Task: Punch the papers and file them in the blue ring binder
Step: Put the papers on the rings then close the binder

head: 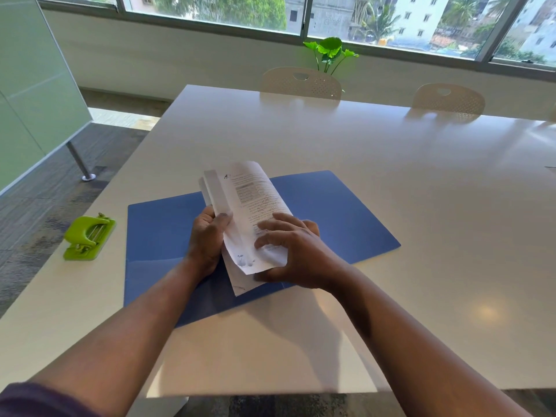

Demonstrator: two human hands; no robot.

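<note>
A blue ring binder (337, 212) lies open and flat on the white table (391, 164). Above its middle I hold a bent sheaf of printed papers (252, 200), curled lengthwise. My left hand (207, 236) grips the papers' left edge, thumb on top. My right hand (288, 251) clasps their lower right part, fingers spread over the print and thumb underneath. The binder's rings are hidden behind the papers and hands. A lime-green hole punch (88, 237) sits on the table to the binder's left, near the table's left edge.
Two cream chairs (301, 82) (448, 99) stand at the table's far side, with a green plant (329, 52) behind them below the window. A frosted glass partition (33, 85) on a metal foot stands on the floor to the left.
</note>
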